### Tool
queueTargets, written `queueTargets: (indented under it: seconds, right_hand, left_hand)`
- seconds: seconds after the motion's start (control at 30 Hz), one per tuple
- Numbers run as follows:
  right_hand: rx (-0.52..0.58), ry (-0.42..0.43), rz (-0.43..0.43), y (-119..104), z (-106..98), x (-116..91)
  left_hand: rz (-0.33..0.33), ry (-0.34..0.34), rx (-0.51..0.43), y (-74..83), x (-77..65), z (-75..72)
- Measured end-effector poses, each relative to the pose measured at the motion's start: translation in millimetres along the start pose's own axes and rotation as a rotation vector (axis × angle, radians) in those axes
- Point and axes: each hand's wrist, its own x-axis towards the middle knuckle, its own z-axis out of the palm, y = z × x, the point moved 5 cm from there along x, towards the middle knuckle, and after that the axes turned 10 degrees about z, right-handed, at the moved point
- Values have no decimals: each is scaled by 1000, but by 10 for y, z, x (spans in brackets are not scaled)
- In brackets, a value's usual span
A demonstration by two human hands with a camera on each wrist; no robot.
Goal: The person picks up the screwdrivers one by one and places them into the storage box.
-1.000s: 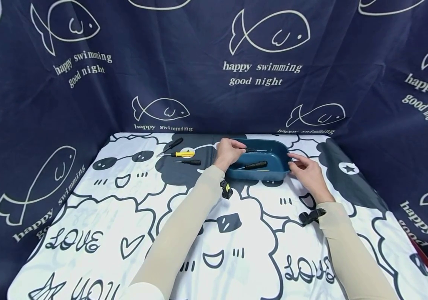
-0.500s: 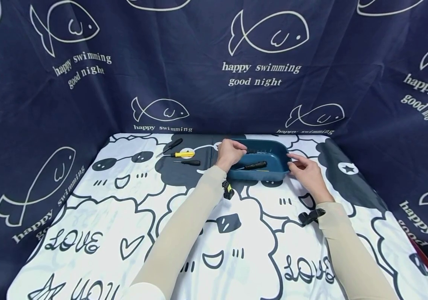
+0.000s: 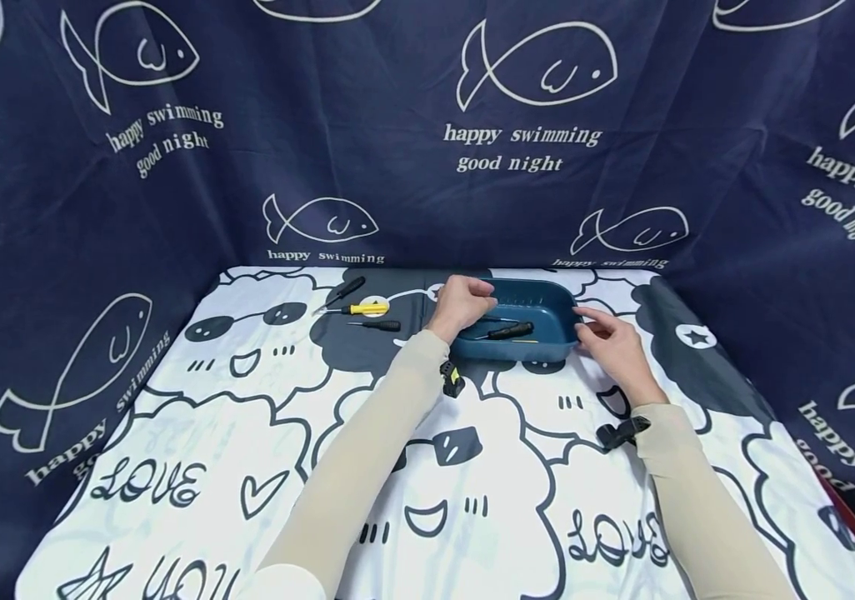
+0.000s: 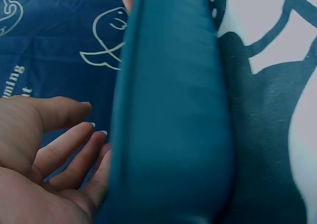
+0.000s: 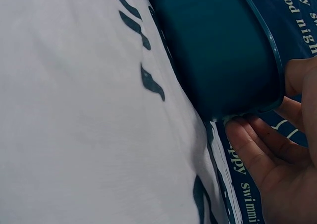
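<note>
A dark teal plastic box [image 3: 517,352] stands at the far middle of the table. My left hand [image 3: 461,304] is over its left end, and in the left wrist view the thumb and fingers are apart with nothing between them. Inside the box lies a black-handled screwdriver [image 3: 512,332]. Behind it shows the thin shaft of another screwdriver [image 3: 500,320], its handle hidden by my left hand. A bit of yellow also shows on the box floor. My right hand [image 3: 617,346] pinches the rim at the right end, thumb at the rim and fingers outside.
Left of the box, three screwdrivers lie on the patterned cloth [image 3: 225,433]: a black one [image 3: 348,287] at the back, a yellow-handled one [image 3: 370,308] in the middle, and another black one [image 3: 384,325] in front. A dark blue fish-print curtain [image 3: 412,108] hangs behind.
My left hand held a black screwdriver inside the box and has let it go. The screwdriver now lies lower, near the other black one. My right hand has stayed on the rim.
</note>
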Motion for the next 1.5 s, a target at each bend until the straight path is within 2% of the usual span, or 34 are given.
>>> queueTargets:
  seconds: [0.3,0.47,0.6,0.83,1.07,1.33,1.5]
  right_hand:
    - [-6,16,6,6,-10,14]
    - [-6,14,8,36,-13,13]
    - [-6,8,6,45,-8,2]
    - [-13,13,13,52,-14,3]
    - [-2,12,8,62,-23,4]
    - [-6,6,3,51,-20,-7]
    - [0,-6,-5,22,-16,-17]
  left_hand:
    - [138,-1,-24,227,-31,-273]
    - [158,7,-30,302,-93,-453]
    - [155,11,-23,283,-133,-586]
    - [135,1,0,143,-169,-838]
    - [137,1,20,-83,-184,-1067]
    - [107,-110,56,-354,-212,-1204]
    - [95,-146,81,-562,-231,-1242]
